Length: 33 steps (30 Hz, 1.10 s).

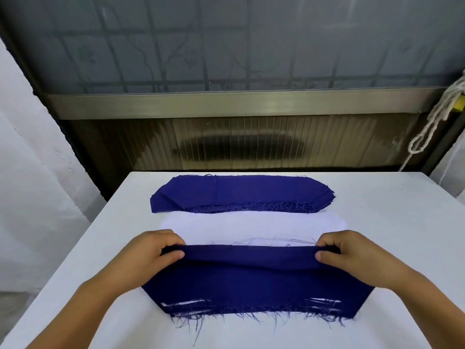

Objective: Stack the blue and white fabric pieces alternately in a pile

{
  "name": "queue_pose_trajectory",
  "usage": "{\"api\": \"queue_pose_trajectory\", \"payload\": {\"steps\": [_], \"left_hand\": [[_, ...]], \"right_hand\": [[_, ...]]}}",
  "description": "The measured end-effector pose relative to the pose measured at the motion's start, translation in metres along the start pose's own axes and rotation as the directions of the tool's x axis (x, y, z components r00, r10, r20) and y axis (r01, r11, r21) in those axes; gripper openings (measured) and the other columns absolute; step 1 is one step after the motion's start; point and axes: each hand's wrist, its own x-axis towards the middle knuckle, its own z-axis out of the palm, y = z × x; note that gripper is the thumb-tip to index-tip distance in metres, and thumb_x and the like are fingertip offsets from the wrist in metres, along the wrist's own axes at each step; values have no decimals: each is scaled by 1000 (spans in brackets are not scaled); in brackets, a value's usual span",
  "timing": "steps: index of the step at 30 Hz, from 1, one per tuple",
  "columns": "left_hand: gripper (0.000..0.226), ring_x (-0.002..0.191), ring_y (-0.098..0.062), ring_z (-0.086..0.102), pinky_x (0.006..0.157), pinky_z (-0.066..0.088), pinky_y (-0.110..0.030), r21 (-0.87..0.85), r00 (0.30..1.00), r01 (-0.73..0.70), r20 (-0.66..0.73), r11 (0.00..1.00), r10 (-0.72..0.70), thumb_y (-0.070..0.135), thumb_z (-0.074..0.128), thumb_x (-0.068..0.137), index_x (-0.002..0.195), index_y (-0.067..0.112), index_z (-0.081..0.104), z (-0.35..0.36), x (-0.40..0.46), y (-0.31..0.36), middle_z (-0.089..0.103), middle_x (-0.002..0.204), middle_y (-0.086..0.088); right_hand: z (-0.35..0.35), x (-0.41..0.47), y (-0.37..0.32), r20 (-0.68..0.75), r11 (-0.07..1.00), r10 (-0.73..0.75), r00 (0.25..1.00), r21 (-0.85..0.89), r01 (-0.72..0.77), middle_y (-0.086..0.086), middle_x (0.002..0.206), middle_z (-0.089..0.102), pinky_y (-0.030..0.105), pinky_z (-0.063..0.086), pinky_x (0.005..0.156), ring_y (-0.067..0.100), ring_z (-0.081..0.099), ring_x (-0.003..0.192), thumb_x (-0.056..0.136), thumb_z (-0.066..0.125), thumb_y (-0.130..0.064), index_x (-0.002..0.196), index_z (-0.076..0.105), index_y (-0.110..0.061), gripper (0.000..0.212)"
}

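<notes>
Both hands pinch the far hem of a frayed navy-blue fabric piece [254, 283], left hand [153, 253] and right hand [352, 255] at opposite ends of its long side-to-side axis; white fabric pieces [251, 227] lie just beyond the grip, a stack of blue fabric pieces [239, 192] farther still.

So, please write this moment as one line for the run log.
left hand: pinches far edge of frayed dark blue fabric piece | right hand: pinches same edge | white fabric piece: beyond it
</notes>
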Motion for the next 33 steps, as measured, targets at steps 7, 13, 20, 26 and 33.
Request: {"api": "queue_pose_trajectory", "payload": {"steps": [7, 13, 20, 26, 33], "left_hand": [[10, 83, 0, 60, 78, 52, -29, 9, 993, 39, -116, 999, -38, 27, 63, 93, 96, 36, 67, -23, 27, 11, 63, 90, 20], [8, 93, 2, 56, 78, 43, -6, 78, 876, -55, -474, 995, 86, 25, 65, 90, 96, 26, 70, -19, 6, 15, 62, 98, 21], [6, 99, 3, 59, 90, 41, -7, 94, 941, -186, -269, 978, 205, 20, 75, 82, 88, 22, 75, 45, -44, -7, 62, 111, 22], [73, 107, 13, 49, 76, 35, 2, 28, 964, -125, -231, 992, 128, -27, 70, 46, 88, 32, 66, 51, -41, -15, 57, 119, 25], [78, 86, -6, 49, 77, 37, -13, 150, 909, -134, -374, 980, 181, -26, 61, 36, 92, 29, 52, 50, -33, -16, 56, 94, 15]], "right_hand": [[-17, 24, -23, -286, 977, -21, 958, -209, -41, -10, 82, 66, 30, 49, 74, 7, 59, 76, 95, 57, -23, 89, 62, -29, 10], [0, -1, -23, -608, 907, -383, 696, -392, 157, -10, 94, 64, 25, 46, 74, 10, 57, 83, 95, 53, -15, 97, 65, -19, 12], [76, -33, 33, -473, 805, -553, 686, -517, 292, -4, 97, 70, 26, 43, 87, 11, 56, 97, 103, 30, -36, 88, 74, -11, 53], [77, -31, 37, -485, 843, -500, 718, -461, 276, -10, 99, 67, 20, 43, 87, 4, 57, 96, 102, 32, -40, 88, 73, -15, 50], [79, -30, 39, -476, 849, -498, 725, -440, 294, -13, 100, 65, 18, 42, 88, 2, 56, 97, 101, 37, -38, 89, 72, -17, 42]]}}
